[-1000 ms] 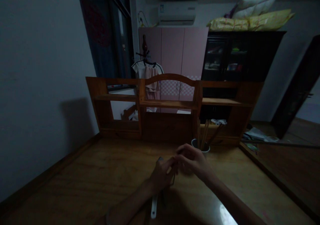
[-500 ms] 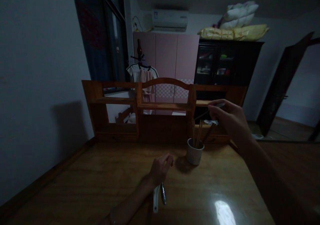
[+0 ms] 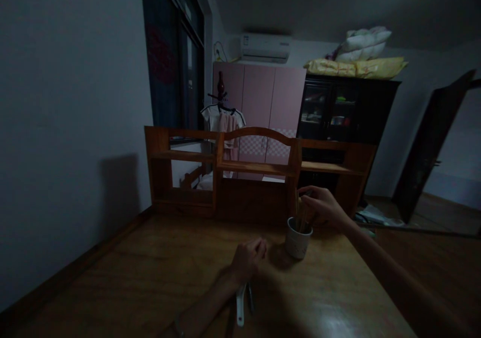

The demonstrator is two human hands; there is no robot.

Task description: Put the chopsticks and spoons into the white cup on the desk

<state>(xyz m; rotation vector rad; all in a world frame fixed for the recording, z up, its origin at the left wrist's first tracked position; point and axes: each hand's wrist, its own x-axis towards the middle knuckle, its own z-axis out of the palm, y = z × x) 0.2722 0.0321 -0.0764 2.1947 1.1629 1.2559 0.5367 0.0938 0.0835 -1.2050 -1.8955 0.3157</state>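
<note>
Head cam: your R hand (image 3: 322,202) has fingers bunched above the cup (image 3: 298,244), at thin sticks (image 3: 301,223) standing in it; can't tell what's pinched. Your L hand (image 3: 247,258) is curled left of cup, nr white handle (image 3: 240,308), grip hidden. Sideways snag could tip cup.

The surface (image 3: 173,263) before me is smooth wood, glossy where light falls. At my right grip (image 3: 321,202), the sticks (image 3: 303,223) look like matt wood; their cup (image 3: 298,244) looks smooth, but I can't tell ceramic from plastic. By my left grip (image 3: 248,258), the white handle (image 3: 240,308) looks like smooth plastic and the thin handle (image 3: 251,298) like metal. The shelf (image 3: 259,167) is varnished wood.
</note>
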